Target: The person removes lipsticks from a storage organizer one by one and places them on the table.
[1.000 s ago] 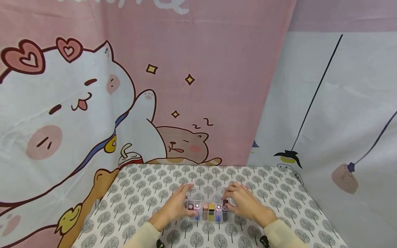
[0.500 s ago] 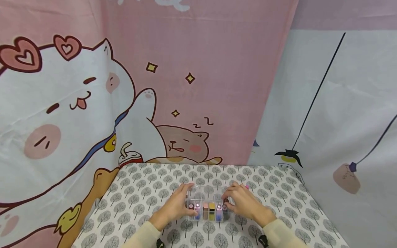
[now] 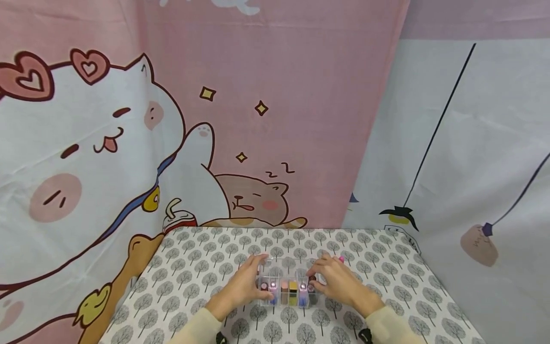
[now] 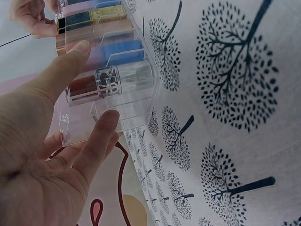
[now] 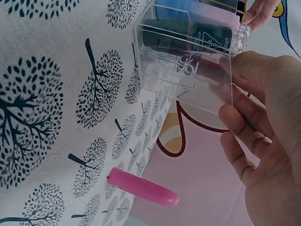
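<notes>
A clear plastic lipstick organizer (image 3: 289,300) stands on the table, with several lipsticks in its front row of compartments. My left hand (image 3: 248,282) grips its left end, thumb in front and fingers around the side and back. Near that thumb is a clear tube with a dark red top (image 4: 84,89). At the right end, my right hand (image 3: 337,279) pinches the dark red top of another clear lipstick tube (image 5: 209,68) between thumb and finger. That tube sits upright in a rear compartment, behind a dark tube (image 5: 162,35). The right hand's other fingers curl near the organizer's back.
A pink tube (image 5: 143,187) stands upright on the table behind my right hand. The tree-patterned cloth (image 3: 206,282) covers the tabletop, which ends at hanging cartoon-printed curtains (image 3: 318,143) at the back and sides.
Both hands keep their places on the organizer and the tube. The pink tube shows a little more beyond my right hand, and the head view has shifted slightly.
</notes>
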`<state>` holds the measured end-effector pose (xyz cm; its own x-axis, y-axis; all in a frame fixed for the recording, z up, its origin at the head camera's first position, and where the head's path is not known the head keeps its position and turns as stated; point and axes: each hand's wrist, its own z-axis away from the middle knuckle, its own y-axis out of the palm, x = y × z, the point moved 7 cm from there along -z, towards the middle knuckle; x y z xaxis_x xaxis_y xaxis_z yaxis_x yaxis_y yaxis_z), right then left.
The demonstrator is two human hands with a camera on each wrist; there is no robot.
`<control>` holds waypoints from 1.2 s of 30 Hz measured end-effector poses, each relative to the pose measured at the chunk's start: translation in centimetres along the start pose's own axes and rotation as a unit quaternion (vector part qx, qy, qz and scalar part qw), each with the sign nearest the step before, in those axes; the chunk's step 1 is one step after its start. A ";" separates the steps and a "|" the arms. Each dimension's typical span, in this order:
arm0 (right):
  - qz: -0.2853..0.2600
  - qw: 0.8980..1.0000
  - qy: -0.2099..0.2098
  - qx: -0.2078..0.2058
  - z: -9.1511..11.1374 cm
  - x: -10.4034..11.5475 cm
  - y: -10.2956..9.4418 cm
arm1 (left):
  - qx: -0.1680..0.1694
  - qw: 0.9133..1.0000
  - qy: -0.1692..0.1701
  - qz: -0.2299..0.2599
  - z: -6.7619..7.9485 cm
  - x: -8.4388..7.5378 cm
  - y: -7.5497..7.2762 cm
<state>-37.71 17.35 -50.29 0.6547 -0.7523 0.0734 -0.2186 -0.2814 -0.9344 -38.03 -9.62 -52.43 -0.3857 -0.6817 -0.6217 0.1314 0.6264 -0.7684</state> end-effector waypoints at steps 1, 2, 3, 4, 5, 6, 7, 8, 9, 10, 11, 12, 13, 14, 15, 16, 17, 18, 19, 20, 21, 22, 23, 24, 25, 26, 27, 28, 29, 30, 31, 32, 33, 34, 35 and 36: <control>-0.001 1.000 0.002 0.001 0.0 0.0 0.0 | 0.000 1.000 0.000 0.003 0.0 0.0 0.0; -0.003 1.000 0.003 0.000 0.1 0.0 0.0 | 0.001 1.000 -0.003 0.003 0.0 0.1 0.1; -0.004 1.000 0.005 -0.001 0.1 0.0 0.1 | 0.001 1.000 -0.003 0.004 0.0 0.1 0.1; -0.006 1.000 0.008 -0.002 0.1 -0.1 0.0 | 0.001 1.000 -0.003 0.004 0.0 0.1 0.1; -0.007 1.000 0.009 -0.004 0.2 -0.1 0.0 | 0.001 1.000 -0.002 0.005 0.0 0.1 0.1; -0.009 1.000 0.010 -0.007 0.2 -0.1 0.0 | 0.001 1.000 -0.003 0.003 0.1 0.2 0.1; -0.013 1.000 0.010 -0.013 0.3 -0.1 -0.2 | 0.000 1.000 -0.002 0.002 0.1 0.1 0.1; -0.016 1.000 0.009 -0.019 0.3 -0.1 -0.3 | -0.001 1.000 -0.002 -0.001 0.1 0.1 0.1; -0.019 0.999 0.007 -0.025 0.3 0.0 -0.4 | -0.002 1.000 0.000 -0.001 0.2 0.1 0.0; -0.022 0.999 0.005 -0.031 0.3 0.0 -0.5 | -0.003 1.000 0.000 -0.002 0.2 0.1 0.0; -0.026 0.999 0.003 -0.036 0.3 0.1 -0.6 | -0.004 1.000 0.000 0.000 0.2 0.1 0.0; -0.029 0.999 0.002 -0.040 0.2 0.1 -0.7 | -0.004 1.000 -0.001 0.001 0.3 0.1 -0.1; -0.031 0.999 0.001 -0.042 0.2 0.2 -0.8 | -0.005 1.000 -0.002 0.002 0.3 0.1 -0.1; -0.033 0.999 0.001 -0.043 0.2 0.2 -0.8 | -0.004 1.000 -0.004 0.004 0.4 0.2 -0.1; -0.035 0.998 0.000 -0.044 0.1 0.3 -0.9 | -0.004 1.000 -0.004 0.007 0.4 0.2 -0.1; -0.037 0.998 0.001 -0.044 0.1 0.3 -1.0 | -0.004 1.000 -0.005 0.008 0.4 0.2 -0.2; -0.038 0.998 0.002 -0.044 0.1 0.3 -1.0 | -0.004 1.000 -0.004 0.009 0.4 0.2 -0.2; -0.037 0.998 0.002 -0.046 0.1 0.3 -1.2 | -0.003 1.000 -0.004 0.007 0.4 0.1 -0.2; -0.037 0.998 0.001 -0.050 0.2 0.4 -1.3 | -0.003 1.000 -0.003 0.006 0.3 0.1 -0.1; -0.037 0.998 0.001 -0.054 0.2 0.4 -1.5 | -0.002 1.000 -0.002 0.005 0.3 0.1 -0.1; -0.040 0.997 -0.003 -0.060 0.2 0.4 -1.7 | -0.002 1.000 0.001 0.004 0.3 0.0 -0.1; -0.044 0.997 -0.006 -0.066 0.2 0.4 -1.8 | -0.002 1.000 0.001 0.002 0.3 0.0 -0.1; -0.052 0.996 -0.010 -0.073 0.2 0.5 -2.0 | -0.002 1.000 0.002 0.001 0.2 0.0 0.0; -0.060 0.995 -0.016 -0.079 0.2 0.5 -2.1 | -0.002 1.000 0.002 0.002 0.2 0.0 0.0; -0.071 0.994 -0.022 -0.083 0.2 0.5 -2.3 | -0.002 1.000 0.003 0.003 0.2 0.0 0.0; -0.083 0.992 -0.027 -0.086 0.1 0.5 -2.4 | -0.004 1.000 0.003 0.004 0.2 -0.1 -0.1; -0.097 0.991 -0.032 -0.090 0.1 0.5 -2.5 | -0.005 1.000 0.003 0.005 0.2 -0.1 -0.1; -0.108 0.989 -0.035 -0.092 0.1 0.4 -2.5 | -0.006 1.000 0.003 0.007 0.2 -0.1 -0.1; -0.117 0.988 -0.039 -0.095 0.0 0.4 -2.5 | -0.007 1.000 0.003 0.008 0.2 -0.1 -0.1; -0.124 0.986 -0.042 -0.099 0.0 0.4 -2.6 | -0.008 1.000 0.004 0.008 0.2 -0.1 -0.1; -0.132 0.985 -0.046 -0.104 0.0 0.3 -2.6 | -0.008 1.000 0.004 0.007 0.2 -0.1 -0.1; -0.136 0.983 -0.049 -0.110 0.1 0.3 -2.7 | -0.007 1.000 0.004 0.008 0.2 -0.1 -0.1; -0.138 0.982 -0.052 -0.117 0.1 0.2 -2.7 | -0.006 1.000 0.004 0.009 0.3 -0.1 -0.1; -0.140 0.981 -0.055 -0.124 0.2 0.2 -2.7 | -0.006 1.000 0.005 0.009 0.3 -0.1 -0.1; -0.140 0.980 -0.058 -0.132 0.2 0.2 -2.8 | -0.005 1.000 0.005 0.009 0.3 -0.1 -0.1; -0.141 0.978 -0.061 -0.140 0.3 0.2 -2.9 | -0.005 1.000 0.004 0.010 0.3 0.0 0.0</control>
<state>-36.75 18.17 -47.66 0.7956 -0.5490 0.2560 -0.1951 -0.6322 -0.7498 -37.71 -9.74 -52.42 -0.3907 -0.6658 -0.6357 0.1309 0.6434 -0.7543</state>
